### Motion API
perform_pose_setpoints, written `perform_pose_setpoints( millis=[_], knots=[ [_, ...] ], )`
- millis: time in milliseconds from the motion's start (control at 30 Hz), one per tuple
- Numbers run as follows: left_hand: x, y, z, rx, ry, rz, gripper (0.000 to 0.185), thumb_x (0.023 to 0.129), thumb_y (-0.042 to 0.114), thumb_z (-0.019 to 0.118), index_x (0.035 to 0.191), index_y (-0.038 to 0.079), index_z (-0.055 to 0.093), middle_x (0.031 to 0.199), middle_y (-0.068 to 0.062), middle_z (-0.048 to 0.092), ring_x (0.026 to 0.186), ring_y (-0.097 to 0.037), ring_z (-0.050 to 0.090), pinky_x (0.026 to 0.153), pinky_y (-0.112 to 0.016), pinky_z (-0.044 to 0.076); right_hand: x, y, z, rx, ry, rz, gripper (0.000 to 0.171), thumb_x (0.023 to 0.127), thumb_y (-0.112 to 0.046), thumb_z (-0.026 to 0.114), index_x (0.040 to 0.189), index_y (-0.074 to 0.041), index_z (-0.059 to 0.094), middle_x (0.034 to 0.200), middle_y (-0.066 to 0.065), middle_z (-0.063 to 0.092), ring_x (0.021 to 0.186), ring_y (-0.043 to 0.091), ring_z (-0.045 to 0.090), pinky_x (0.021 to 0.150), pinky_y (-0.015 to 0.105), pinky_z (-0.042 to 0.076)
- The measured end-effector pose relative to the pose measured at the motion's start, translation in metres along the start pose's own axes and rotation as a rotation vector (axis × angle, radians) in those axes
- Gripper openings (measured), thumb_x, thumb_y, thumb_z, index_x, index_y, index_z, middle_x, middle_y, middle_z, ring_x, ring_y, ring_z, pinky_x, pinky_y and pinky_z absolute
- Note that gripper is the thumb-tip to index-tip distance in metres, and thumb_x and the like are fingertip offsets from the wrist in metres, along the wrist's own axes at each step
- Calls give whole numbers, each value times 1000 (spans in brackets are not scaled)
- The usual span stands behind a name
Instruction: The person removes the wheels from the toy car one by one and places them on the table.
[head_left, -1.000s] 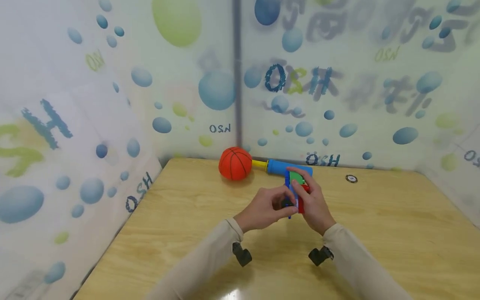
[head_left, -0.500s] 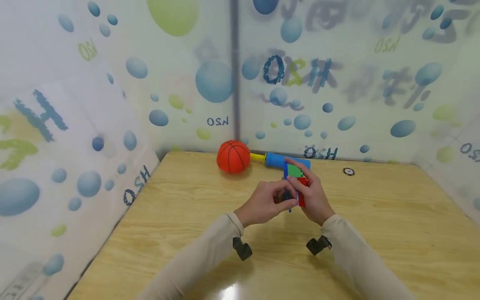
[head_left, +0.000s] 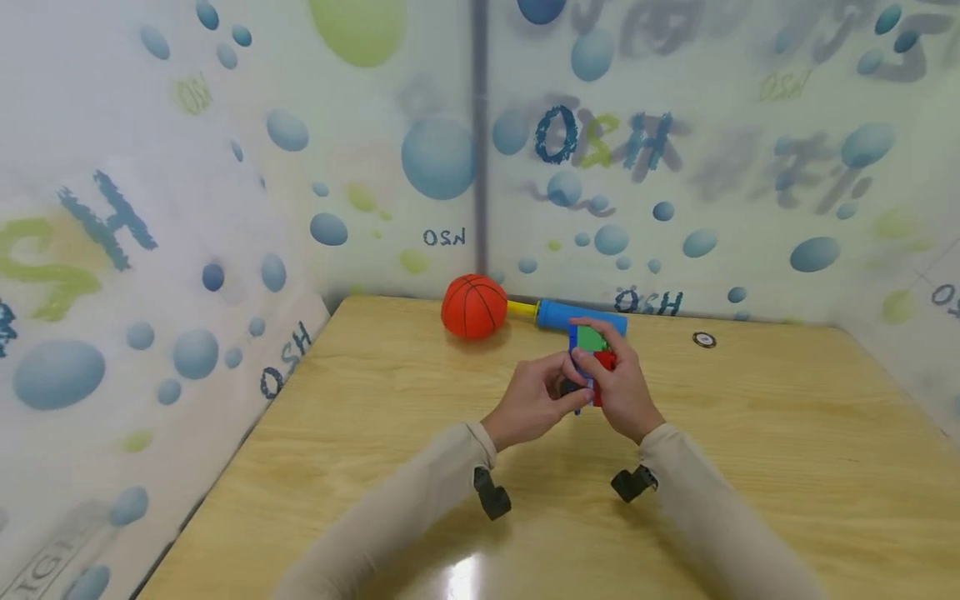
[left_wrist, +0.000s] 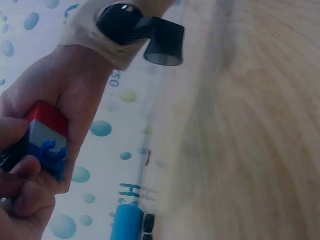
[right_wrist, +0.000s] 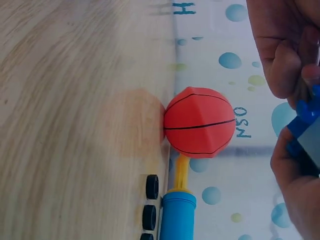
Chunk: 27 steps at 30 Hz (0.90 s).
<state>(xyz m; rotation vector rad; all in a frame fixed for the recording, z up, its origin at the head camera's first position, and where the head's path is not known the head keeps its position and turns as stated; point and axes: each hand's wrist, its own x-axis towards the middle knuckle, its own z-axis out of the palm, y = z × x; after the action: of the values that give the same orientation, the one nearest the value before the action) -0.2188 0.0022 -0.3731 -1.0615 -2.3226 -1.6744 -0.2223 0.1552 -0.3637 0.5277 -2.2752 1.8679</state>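
My right hand (head_left: 626, 396) grips a small toy of green, red, blue and pale grey blocks (head_left: 590, 337) above the table. Its red and grey side and a blue hook (left_wrist: 53, 150) show in the left wrist view. My left hand (head_left: 525, 404) is curled at the toy's left side, thumb and fingers pinching a small black piece (head_left: 570, 387) against it. What kind of piece it is, I cannot tell. The fingers hide much of the toy's lower part. In the right wrist view the toy's blue end (right_wrist: 305, 120) lies between both hands.
A red toy basketball (head_left: 474, 307) sits at the back of the wooden table (head_left: 390, 400). Beside it lies a blue pump (head_left: 555, 313) with a yellow end. Black wheels (right_wrist: 149, 217) stand near the pump. A round black-and-white disc (head_left: 703, 340) lies farther right. Patterned walls enclose the table.
The toy is turned slightly, so its green block faces the head camera more squarely. Both hands keep nearly the same hold. The head view has shifted a little.
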Motion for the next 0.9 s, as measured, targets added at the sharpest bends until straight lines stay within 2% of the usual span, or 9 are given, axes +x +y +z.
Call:
perform_pose_setpoints(
  millis=[100, 167, 233, 333, 467, 567, 633, 733, 900],
  knots=[
    [2, 0, 4, 88, 34, 73, 7, 85, 6, 62, 83, 8, 55, 66, -5, 56, 50, -5, 42, 48, -17, 39, 2, 9, -3, -102, 22, -6, 38, 95, -27, 51, 132, -28, 45, 102, 11, 51, 76, 18, 52, 59, 27, 51],
    [3, 1, 3, 159, 51, 75, 8, 86, 9, 61, 84, 11, 54, 61, -2, 50, 51, -5, 40, 48, -15, 37, 3, 14, -5, -129, 31, 17, 39, 94, -29, 52, 132, -31, 45, 104, 12, 52, 77, 18, 53, 60, 27, 52],
    [3, 2, -2, 149, 36, 19, 9, 88, 17, 62, 91, 12, 54, 62, -1, 51, 52, -7, 43, 48, -17, 38, 4, 17, -7, -95, 48, 63, 39, 94, -31, 52, 132, -32, 44, 109, 10, 49, 84, 19, 52, 64, 28, 53],
    [5, -3, -15, 55, 17, -101, 19, 90, 26, 60, 102, 14, 54, 69, -4, 58, 55, -11, 50, 51, -21, 45, 5, 16, -13, -62, 76, 107, 41, 94, -34, 51, 134, -32, 42, 109, 10, 46, 85, 22, 52, 63, 29, 53],
    [4, -13, -37, -67, 3, -204, 23, 94, 21, 52, 115, 11, 51, 83, -15, 64, 65, -20, 60, 60, -28, 50, 7, 12, -18, -48, 52, 137, 43, 94, -33, 50, 136, -29, 39, 112, 12, 45, 85, 25, 55, 63, 31, 54],
    [4, -24, -47, -101, -13, -268, 25, 95, 15, 50, 119, 11, 47, 90, -22, 63, 71, -30, 64, 68, -33, 50, 7, 13, -21, -49, 32, 147, 45, 95, -33, 50, 137, -29, 38, 115, 14, 45, 87, 25, 57, 64, 32, 55],
    [5, -31, -49, -98, -20, -315, 25, 95, 12, 49, 120, 11, 46, 92, -27, 62, 73, -33, 65, 68, -35, 49, 6, 15, -24, -55, 30, 152, 44, 94, -34, 50, 137, -32, 38, 116, 13, 46, 89, 27, 58, 64, 32, 55],
    [8, -45, -50, -68, -24, -389, 25, 93, 10, 50, 118, 9, 45, 91, -27, 62, 71, -30, 66, 69, -37, 51, 5, 16, -27, -62, 25, 153, 43, 94, -35, 50, 135, -36, 39, 116, 12, 46, 88, 28, 59, 64, 33, 56],
    [12, -63, -51, 51, -82, -489, 24, 92, 11, 55, 115, 9, 50, 87, -17, 67, 70, -20, 68, 65, -31, 53, 4, 17, -30, -61, 19, 166, 44, 94, -36, 50, 136, -34, 38, 117, 12, 44, 88, 26, 57, 63, 33, 56]
  ],
)
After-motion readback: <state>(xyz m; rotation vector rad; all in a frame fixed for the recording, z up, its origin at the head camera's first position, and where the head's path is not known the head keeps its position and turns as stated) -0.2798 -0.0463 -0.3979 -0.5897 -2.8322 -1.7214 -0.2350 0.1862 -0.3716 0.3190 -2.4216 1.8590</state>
